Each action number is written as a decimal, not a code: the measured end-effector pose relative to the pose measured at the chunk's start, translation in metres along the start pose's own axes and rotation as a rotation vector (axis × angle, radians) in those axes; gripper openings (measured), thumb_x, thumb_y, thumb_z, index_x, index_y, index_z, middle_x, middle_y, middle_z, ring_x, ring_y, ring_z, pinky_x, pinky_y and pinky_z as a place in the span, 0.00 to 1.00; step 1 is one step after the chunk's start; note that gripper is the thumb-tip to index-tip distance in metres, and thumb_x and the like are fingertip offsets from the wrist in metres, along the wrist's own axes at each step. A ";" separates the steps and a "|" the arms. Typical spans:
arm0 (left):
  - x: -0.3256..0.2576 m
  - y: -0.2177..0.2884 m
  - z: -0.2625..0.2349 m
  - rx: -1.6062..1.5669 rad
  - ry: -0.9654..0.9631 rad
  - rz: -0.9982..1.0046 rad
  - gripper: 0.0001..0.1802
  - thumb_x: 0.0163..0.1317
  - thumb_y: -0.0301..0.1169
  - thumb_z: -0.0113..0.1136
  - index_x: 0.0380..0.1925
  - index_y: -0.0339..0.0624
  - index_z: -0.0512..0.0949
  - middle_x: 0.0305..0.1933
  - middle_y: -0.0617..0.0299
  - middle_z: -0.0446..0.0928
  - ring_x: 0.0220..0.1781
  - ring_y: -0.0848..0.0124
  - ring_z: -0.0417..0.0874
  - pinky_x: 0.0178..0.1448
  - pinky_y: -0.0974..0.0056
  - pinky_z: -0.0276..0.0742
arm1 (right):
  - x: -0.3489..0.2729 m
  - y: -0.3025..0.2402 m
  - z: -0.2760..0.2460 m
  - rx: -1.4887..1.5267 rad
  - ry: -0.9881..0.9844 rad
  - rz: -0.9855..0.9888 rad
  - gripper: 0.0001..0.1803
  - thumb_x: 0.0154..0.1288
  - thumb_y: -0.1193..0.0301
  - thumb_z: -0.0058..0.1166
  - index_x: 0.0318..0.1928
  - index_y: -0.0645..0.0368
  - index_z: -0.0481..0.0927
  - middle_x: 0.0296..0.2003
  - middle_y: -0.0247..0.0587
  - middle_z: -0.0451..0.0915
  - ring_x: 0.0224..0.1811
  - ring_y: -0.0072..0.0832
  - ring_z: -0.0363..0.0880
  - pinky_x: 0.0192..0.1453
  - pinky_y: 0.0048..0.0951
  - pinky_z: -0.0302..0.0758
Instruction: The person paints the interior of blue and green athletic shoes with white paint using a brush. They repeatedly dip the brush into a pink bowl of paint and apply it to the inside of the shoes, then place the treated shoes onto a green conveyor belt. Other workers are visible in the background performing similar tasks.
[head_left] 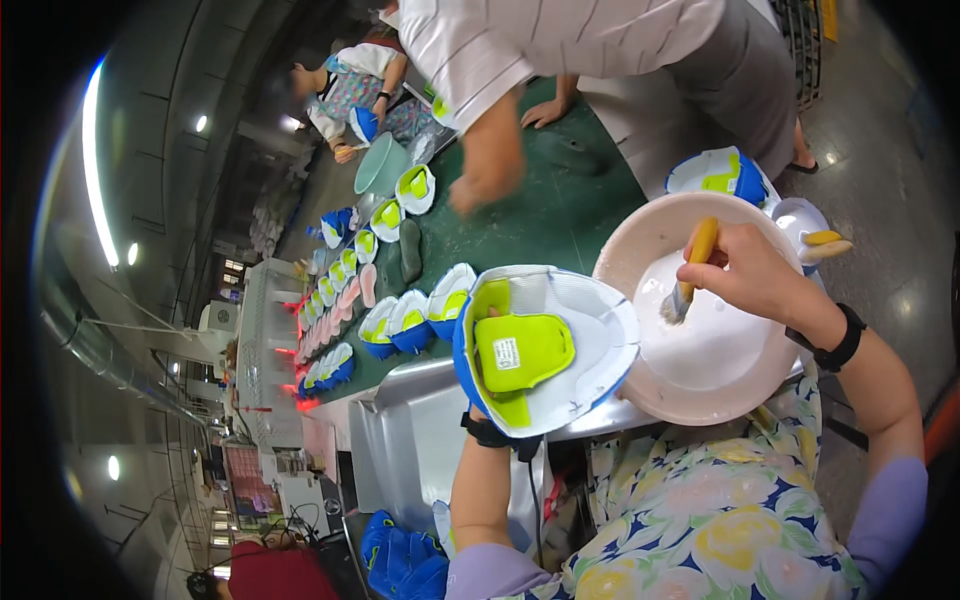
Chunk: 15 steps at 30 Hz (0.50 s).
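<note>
On the green conveyor belt [560, 215] a row of shoe uppers [400, 320] lies at left. The left hand [487, 395], mostly hidden, grasps a white-and-blue shoe upper [545, 345] from inside. The right hand [745, 270] pinches a yellow-handled brush [690, 270], bristles in the pink bowl [640, 235] of white glue.

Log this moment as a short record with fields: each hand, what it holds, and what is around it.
left hand: hidden inside the white, blue and lime-green shoe upper, holding it up
right hand: grips a yellow-handled brush
brush bristles: down in the round pinkish basin of white liquid
surface: green conveyor belt carrying a row of similar uppers
nearby: another person's hand over the belt
</note>
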<state>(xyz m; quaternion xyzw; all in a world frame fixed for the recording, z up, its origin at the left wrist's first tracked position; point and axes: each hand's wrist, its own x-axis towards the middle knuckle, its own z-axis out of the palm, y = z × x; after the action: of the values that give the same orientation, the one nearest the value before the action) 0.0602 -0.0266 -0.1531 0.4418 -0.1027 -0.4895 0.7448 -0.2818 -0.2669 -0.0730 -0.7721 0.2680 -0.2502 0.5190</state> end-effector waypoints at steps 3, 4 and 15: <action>0.016 0.031 -0.016 0.288 0.074 0.056 0.21 0.75 0.39 0.51 0.65 0.48 0.70 0.59 0.61 0.80 0.59 0.59 0.82 0.59 0.51 0.83 | 0.008 0.009 0.006 -0.135 -0.144 -0.115 0.12 0.61 0.68 0.65 0.36 0.67 0.82 0.28 0.48 0.83 0.29 0.37 0.83 0.36 0.32 0.77; 0.023 0.040 -0.023 0.377 0.109 0.073 0.21 0.75 0.38 0.51 0.65 0.48 0.70 0.58 0.61 0.80 0.59 0.59 0.82 0.59 0.51 0.83 | 0.007 0.007 0.007 -0.168 -0.195 -0.117 0.10 0.61 0.70 0.66 0.34 0.64 0.81 0.29 0.46 0.84 0.30 0.35 0.84 0.38 0.30 0.78; 0.139 0.031 -0.113 0.429 0.230 0.024 0.20 0.73 0.26 0.51 0.63 0.49 0.69 0.57 0.56 0.79 0.53 0.57 0.85 0.57 0.48 0.84 | -0.027 -0.004 0.022 -0.145 -0.231 0.029 0.09 0.61 0.72 0.66 0.37 0.64 0.81 0.31 0.44 0.85 0.32 0.30 0.83 0.39 0.28 0.78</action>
<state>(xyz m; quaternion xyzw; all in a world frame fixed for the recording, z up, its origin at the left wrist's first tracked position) 0.2157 -0.0738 -0.2350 0.6416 -0.1241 -0.3940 0.6463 -0.2864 -0.2324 -0.0794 -0.8273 0.2349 -0.1321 0.4929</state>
